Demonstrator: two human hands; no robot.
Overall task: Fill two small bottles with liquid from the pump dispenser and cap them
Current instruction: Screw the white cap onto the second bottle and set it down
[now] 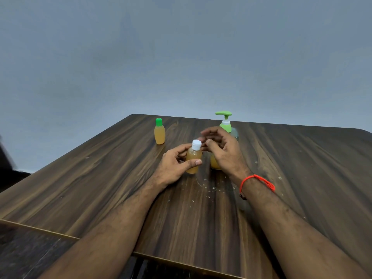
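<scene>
step: I read this as capping the second bottle, tail end of the task. Both bottles look filled with amber liquid.
white-cap bottle (193,158): held just above or on the table (302,168), I can't tell which. White cap (196,144) sits on the neck; whether it's fully tight I can't tell.
left hand (175,168): wrapped round the bottle body, thumb across the front, fingers behind. Firm hold.
right hand (221,150): loosely curled, fingertips just beside the cap, holding nothing that I can see. Touching the cap or just off it, can't say.
green-cap bottle (159,131): upright, capped, standing alone on the far left part of the table, well apart from the hands. Looks done.
pump dispenser (225,122): upright behind the right hand, lower body mostly hidden by it. Green pump head points left.
next move, my call: pinch the cap, give a last twist while the left hand stops the body from turning, then set the bottle down upright.
risk: right-hand knuckles are close to the dispenser; a wide twist could nudge it.
edges: work is mid-table. Near edge is well back under the forearms, far edge is behind the dispenser, left edge runs past the green-cap bottle.
open room: plenty of bare wood to the left and right of the hands.
surface: small pale crumbs (201,186) scattered in front of the hands, avoid for set-down.
</scene>
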